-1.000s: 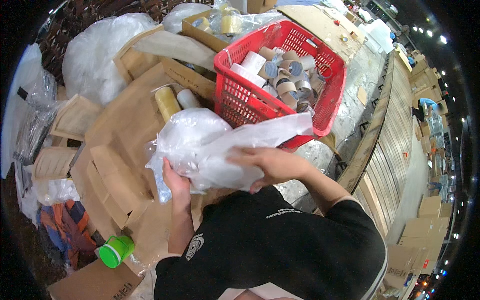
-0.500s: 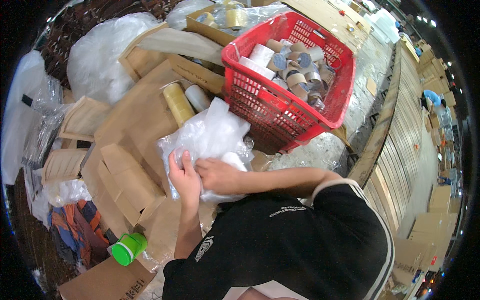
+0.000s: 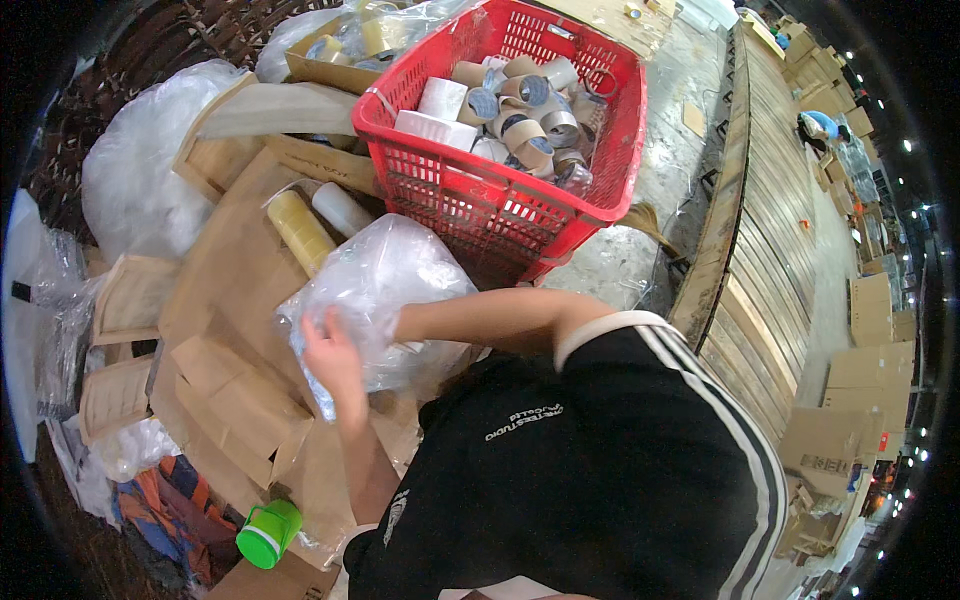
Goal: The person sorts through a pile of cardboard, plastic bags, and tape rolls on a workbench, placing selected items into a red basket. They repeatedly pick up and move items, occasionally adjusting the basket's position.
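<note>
I see the left hand [image 3: 332, 358] at the end of a forearm rising almost straight from the lower edge, fingers extended upward against the near left side of the puffed, translucent plastic [image 3: 400, 265]. Whether those fingers pinch it, I can't tell. The right forearm [image 3: 485, 315] crosses nearly level from the right, and past the wrist the film blurs and hides the right hand, so I can't make out its grip.

The plastic lies on the brown cardboard sheet [image 3: 225, 265], just below the yellow roll [image 3: 300, 232] and white roll [image 3: 341, 208], with the red basket [image 3: 470, 205] beyond it to the upper right.

Half a second ago I had the right hand in plain sight beside the left, over the plastic; now it is covered. The plastic has gone from crumpled peaks to a rounder bulge.
</note>
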### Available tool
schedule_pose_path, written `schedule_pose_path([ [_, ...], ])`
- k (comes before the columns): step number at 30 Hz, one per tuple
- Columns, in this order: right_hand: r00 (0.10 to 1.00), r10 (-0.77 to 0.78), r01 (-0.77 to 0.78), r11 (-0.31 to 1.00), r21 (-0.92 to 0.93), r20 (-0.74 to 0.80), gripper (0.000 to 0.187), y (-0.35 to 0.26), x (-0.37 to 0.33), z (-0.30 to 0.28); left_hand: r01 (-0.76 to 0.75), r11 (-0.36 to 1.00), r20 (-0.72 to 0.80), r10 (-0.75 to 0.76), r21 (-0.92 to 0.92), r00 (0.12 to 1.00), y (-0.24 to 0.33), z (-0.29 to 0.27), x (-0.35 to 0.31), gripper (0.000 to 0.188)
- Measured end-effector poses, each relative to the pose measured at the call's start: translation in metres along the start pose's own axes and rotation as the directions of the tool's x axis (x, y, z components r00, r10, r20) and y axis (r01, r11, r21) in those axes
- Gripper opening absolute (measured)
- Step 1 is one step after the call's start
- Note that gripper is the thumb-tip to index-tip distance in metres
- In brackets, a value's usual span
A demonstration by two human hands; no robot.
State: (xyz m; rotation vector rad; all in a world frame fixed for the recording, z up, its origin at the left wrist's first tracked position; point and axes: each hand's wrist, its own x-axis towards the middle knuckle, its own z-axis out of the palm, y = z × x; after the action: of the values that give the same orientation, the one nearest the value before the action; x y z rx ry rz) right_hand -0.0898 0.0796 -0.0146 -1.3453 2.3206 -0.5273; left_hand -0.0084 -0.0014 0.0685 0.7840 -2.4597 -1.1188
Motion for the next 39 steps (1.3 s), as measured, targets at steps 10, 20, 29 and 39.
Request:
schedule_pose_path([
  [10, 0.961, -0.002, 0.067, 0.971, 0.228, -0.276, 0.040, 0.077, -0.279, -0.366, 0.083, 0.980, -0.221, -0.123, -0.181, 0.967, 0.018, -0.005, 0.012, 0.053],
  [20, 0.997, 0.020, 0.031, 0.776, -0.630, 0.073, 0.089, 0.332, -0.182, -0.386, -0.023, 0.943, -0.027, 0.034, 0.332, 0.999, 0.146, 0.113, -0.072, 0.108],
  [29, 0.880, 0.452, -0.074, 0.436, -0.897, 0.147, 0.030, 0.380, -0.143, -0.460, 0.437, 0.723, -0.504, -0.141, 0.535, 0.852, 0.123, 0.117, -0.107, 0.108],
  [39, 0.847, -0.240, 0.410, 0.863, -0.294, 0.475, 0.032, 0.312, -0.113, -0.397, 0.404, 0.607, -0.313, -0.256, 0.684, 0.915, 0.065, 0.144, -0.136, 0.078],
])
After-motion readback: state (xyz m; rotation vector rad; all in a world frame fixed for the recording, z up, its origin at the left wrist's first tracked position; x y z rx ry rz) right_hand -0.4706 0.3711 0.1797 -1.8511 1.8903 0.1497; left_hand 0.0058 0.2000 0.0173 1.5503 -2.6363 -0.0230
